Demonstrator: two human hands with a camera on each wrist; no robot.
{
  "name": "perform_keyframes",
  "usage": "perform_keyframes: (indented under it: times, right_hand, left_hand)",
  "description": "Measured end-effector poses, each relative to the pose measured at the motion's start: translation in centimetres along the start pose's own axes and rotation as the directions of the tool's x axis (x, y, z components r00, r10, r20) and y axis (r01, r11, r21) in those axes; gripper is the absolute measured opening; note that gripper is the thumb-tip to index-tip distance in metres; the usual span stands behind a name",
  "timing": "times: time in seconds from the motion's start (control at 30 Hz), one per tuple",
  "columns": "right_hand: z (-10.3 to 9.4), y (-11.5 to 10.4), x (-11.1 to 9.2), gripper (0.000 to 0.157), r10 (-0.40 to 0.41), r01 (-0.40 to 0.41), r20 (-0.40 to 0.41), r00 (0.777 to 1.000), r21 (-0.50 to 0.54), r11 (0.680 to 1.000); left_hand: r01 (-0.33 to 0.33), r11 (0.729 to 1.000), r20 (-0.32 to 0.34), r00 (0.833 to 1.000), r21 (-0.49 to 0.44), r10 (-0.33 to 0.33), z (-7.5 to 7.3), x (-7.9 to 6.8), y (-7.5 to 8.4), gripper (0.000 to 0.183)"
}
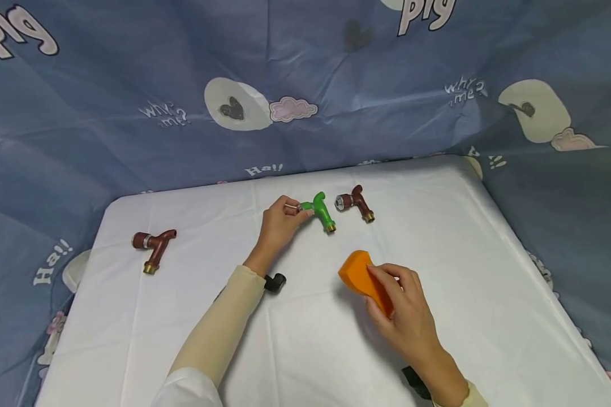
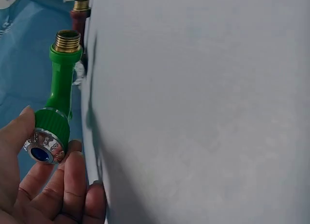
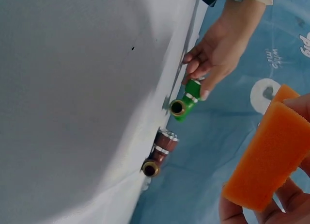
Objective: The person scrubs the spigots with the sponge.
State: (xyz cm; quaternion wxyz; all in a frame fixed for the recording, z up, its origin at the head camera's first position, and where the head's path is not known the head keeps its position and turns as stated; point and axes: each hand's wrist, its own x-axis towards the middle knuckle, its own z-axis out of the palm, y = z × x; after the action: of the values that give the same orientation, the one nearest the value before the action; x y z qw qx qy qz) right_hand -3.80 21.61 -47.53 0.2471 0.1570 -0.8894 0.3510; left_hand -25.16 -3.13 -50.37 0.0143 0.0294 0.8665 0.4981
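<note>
My left hand (image 1: pixel 279 226) pinches a green tap (image 1: pixel 322 210) by its ribbed knob, thumb on one side and fingers on the other. In the left wrist view the tap's brass thread (image 2: pixel 68 41) points away from the hand, and its silver knob cap (image 2: pixel 44 145) faces the camera. My right hand (image 1: pixel 406 314) grips an orange sponge (image 1: pixel 362 275) above the white cloth, apart from the taps. A brown tap (image 1: pixel 357 202) lies just right of the green one. Another brown tap (image 1: pixel 155 244) lies far to the left.
A white cloth (image 1: pixel 305 350) covers the table, and blue printed fabric (image 1: pixel 336 135) hangs behind and at both sides. Dark camera mounts sit at both wrists; the left one (image 1: pixel 275 282) shows beside the sleeve.
</note>
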Motion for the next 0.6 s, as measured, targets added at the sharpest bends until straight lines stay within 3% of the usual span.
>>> perform_keyframes:
  times: [0.6]
  right_hand:
    - [0.1,0.1,-0.1,0.052,0.024,-0.024,0.016,1.0,0.028,0.999]
  left_hand:
    - [-0.059,0.978,0.064,0.997,0.199,0.047,0.7,1.5,-0.4,0.038]
